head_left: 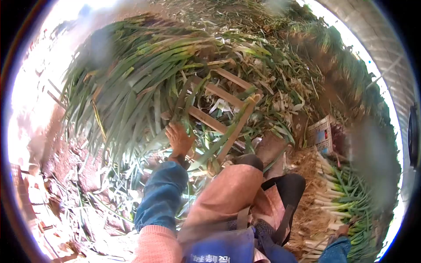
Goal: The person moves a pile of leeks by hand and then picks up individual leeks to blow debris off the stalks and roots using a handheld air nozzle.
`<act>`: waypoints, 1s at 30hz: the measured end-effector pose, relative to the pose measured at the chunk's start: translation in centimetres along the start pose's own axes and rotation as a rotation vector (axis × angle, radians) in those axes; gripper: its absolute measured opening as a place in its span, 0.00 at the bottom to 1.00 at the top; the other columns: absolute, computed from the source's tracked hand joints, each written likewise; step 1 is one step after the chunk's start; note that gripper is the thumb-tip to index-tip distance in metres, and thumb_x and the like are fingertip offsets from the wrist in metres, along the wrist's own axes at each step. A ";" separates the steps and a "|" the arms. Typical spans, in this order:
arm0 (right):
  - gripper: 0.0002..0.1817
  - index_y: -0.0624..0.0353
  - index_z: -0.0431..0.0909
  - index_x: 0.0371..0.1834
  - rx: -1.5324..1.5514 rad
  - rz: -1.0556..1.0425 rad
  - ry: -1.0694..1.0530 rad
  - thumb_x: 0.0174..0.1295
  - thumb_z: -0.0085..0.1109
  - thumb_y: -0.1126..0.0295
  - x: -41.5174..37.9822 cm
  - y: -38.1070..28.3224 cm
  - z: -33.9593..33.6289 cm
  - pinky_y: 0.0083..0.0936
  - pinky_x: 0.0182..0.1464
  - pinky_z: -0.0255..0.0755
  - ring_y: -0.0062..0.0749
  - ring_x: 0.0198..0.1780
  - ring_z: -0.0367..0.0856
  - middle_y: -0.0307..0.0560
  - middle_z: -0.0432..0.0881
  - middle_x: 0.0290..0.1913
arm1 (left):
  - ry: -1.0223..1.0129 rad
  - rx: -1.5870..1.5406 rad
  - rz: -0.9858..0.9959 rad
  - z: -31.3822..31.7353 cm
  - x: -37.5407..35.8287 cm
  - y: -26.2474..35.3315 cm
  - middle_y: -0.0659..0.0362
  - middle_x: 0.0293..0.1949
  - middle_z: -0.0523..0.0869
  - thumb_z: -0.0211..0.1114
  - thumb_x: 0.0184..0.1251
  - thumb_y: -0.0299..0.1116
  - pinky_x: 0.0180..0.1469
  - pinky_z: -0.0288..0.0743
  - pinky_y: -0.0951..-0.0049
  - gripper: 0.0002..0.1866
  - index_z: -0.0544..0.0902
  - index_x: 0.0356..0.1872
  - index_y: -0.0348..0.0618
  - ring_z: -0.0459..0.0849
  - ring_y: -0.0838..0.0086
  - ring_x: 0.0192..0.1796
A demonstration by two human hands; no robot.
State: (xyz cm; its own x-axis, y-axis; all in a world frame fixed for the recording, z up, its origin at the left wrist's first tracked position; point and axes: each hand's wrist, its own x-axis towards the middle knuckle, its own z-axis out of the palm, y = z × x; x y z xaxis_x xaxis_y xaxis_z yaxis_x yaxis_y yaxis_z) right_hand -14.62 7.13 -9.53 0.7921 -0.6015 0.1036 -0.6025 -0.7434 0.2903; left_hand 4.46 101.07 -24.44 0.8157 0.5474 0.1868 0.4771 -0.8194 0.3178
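My left hand (pixel 180 139) reaches forward to the lower edge of a big heap of long green leek leaves (pixel 136 83). Its fingers look stretched out against the leaves, and I see nothing gripped in them. The heap lies over a slatted wooden rack (pixel 222 94), whose bare slats show just right of this hand. Low on the right, my right hand (pixel 343 230) is by a row of leeks (pixel 335 193) with white stalks and roots. Only a small part of that hand shows, and its fingers cannot be made out.
Cut leaves and trimmings (pixel 272 79) cover the ground behind the rack, with more scraps (pixel 105 201) at lower left. A plastic crate (pixel 321 135) stands at right, above the leek row. My bent knees (pixel 237 175) are close to the rack. More greens line the far right side.
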 end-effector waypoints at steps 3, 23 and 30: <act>0.10 0.61 0.81 0.35 -0.136 -0.028 -0.020 0.60 0.52 0.68 1.4 -1.1 -1.7 0.39 0.36 0.72 0.53 0.40 0.79 0.59 0.81 0.37 | -0.085 0.199 -0.062 -0.2 1.2 -0.2 0.37 0.63 0.58 0.69 0.47 0.44 0.61 0.55 0.49 0.48 0.54 0.65 0.30 0.61 0.46 0.60; 0.26 0.64 0.71 0.55 1.095 -0.938 -1.094 0.62 0.52 0.54 -7.9 -75.4 -20.4 0.32 0.57 0.66 0.39 0.54 0.73 0.55 0.73 0.55 | -0.275 -0.478 0.079 -3.1 8.4 -1.5 0.47 0.48 0.79 0.55 0.51 0.21 0.45 0.74 0.56 0.23 0.72 0.52 0.41 0.77 0.48 0.51; 0.23 0.58 0.73 0.51 1.098 -0.859 -1.868 0.58 0.57 0.54 -23.9 -86.5 -18.3 0.41 0.58 0.66 0.39 0.58 0.69 0.52 0.70 0.57 | -0.380 -0.197 0.349 -3.6 3.2 3.5 0.40 0.40 0.73 0.57 0.50 0.20 0.43 0.71 0.54 0.27 0.66 0.56 0.32 0.74 0.47 0.41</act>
State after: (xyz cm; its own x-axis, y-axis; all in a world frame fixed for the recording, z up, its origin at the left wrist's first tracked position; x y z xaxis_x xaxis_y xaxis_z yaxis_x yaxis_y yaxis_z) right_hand 20.36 91.20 -19.71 0.2682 0.7772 -0.5693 -0.6141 -0.3174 -0.7226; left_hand 7.57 100.62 -19.38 0.9925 0.1194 -0.0252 0.1171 -0.8739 0.4718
